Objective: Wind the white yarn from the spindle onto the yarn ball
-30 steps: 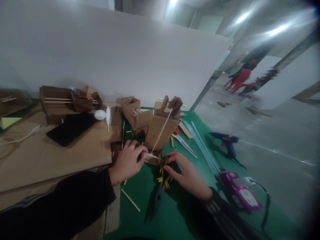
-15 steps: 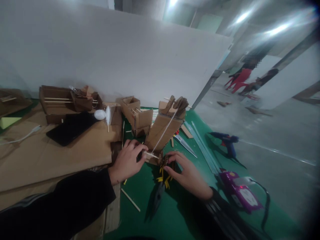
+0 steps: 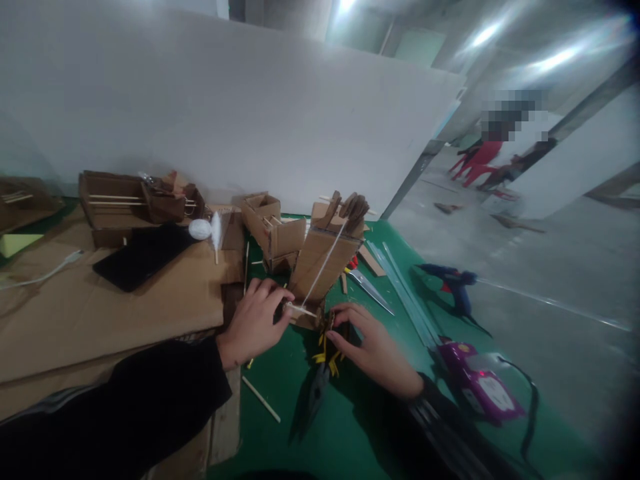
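A tall cardboard model [image 3: 325, 263] leans on the green table, with wooden-looking curved cardboard pieces at its top. A white string [image 3: 324, 268] runs down its face to a thin wooden stick [image 3: 303, 309] at the base. At the stick's left end, my left hand [image 3: 257, 320] is closed on the model's lower side; its fingertips are partly hidden. My right hand [image 3: 373, 343] pinches a small cardboard piece [image 3: 330, 321] by the stick's right end. Below that piece lie pliers [image 3: 316, 393] with yellow handles, jaws toward me.
Scissors [image 3: 371, 291], clear glue sticks [image 3: 407, 293], a blue glue gun [image 3: 453, 281] and a purple power strip [image 3: 480, 383] lie to the right. Cardboard sheets [image 3: 170, 313] and a black phone-like slab [image 3: 150, 257] are left. More cardboard boxes [image 3: 277, 233] stand behind.
The top of the cardboard model has tilted slightly left and down, along with its string. Both hands stay nearly in place.
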Action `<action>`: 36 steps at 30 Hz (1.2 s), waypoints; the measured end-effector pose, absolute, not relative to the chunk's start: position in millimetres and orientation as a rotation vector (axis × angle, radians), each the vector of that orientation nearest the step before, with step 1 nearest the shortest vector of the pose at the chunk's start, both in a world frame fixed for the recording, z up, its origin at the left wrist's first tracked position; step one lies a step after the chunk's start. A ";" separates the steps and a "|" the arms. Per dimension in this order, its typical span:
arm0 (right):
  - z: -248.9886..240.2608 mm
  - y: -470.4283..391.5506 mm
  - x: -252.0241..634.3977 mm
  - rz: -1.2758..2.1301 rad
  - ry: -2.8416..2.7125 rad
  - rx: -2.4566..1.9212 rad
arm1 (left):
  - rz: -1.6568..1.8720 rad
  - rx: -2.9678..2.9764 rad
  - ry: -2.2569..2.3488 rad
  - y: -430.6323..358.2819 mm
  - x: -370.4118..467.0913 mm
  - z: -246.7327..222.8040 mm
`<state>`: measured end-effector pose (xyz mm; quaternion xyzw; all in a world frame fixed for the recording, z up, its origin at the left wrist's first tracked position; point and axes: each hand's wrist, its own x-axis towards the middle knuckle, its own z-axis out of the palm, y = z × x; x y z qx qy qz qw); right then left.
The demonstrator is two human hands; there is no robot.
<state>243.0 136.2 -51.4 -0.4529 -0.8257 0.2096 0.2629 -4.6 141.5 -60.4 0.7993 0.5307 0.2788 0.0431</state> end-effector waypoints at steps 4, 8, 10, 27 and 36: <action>-50.4 136.5 242.0 0.572 -2.229 -1.225 | 0.854 2.445 1.617 141.9 -4.7 -61.1; -48.1 136.1 241.3 0.574 -2.227 -1.225 | 0.871 2.442 1.607 142.0 -4.7 -61.8; -47.2 135.5 241.5 0.574 -2.223 -1.228 | 0.885 2.438 1.601 141.9 -4.6 -61.3; -47.5 136.1 241.3 0.559 -2.225 -1.218 | 0.902 2.438 1.595 141.0 -5.1 -57.9; -49.3 136.8 241.6 0.563 -2.227 -1.202 | 0.788 2.473 1.658 143.5 -6.0 -58.4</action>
